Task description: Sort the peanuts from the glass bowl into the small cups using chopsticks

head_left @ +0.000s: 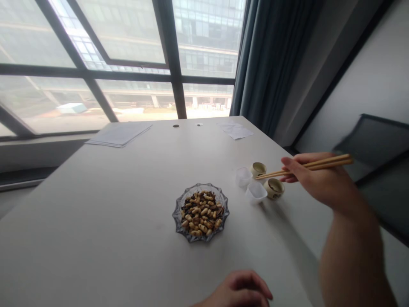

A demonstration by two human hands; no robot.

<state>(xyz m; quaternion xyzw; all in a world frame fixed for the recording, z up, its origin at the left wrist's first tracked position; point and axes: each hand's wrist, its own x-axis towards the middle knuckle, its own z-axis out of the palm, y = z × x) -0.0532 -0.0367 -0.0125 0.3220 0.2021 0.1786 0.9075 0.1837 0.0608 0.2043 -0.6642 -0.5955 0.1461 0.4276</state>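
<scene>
My right hand (306, 172) is closed round a pair of wooden chopsticks (315, 165), which point left. Their tips hang over the group of small cups; I cannot make out anything between them. Below the tips stand two cream cups with dark markings, a far cup (258, 169) and a near cup (275, 189). Beside them are two translucent plastic cups, a far one (243, 176) and a near one (256, 192). A scalloped glass bowl (179, 215) holds peanuts (201, 215) mixed with darker pieces. My left hand (241, 290) rests empty at the bottom edge, fingers loosely curled and apart.
Everything stands on a white table (105, 204). Stacked papers (119, 134) lie at its far left and loose sheets (235, 129) at its far right. Two small round holes sit near the back edge. Beyond are windows, a dark curtain (268, 64) and a chair (380, 145).
</scene>
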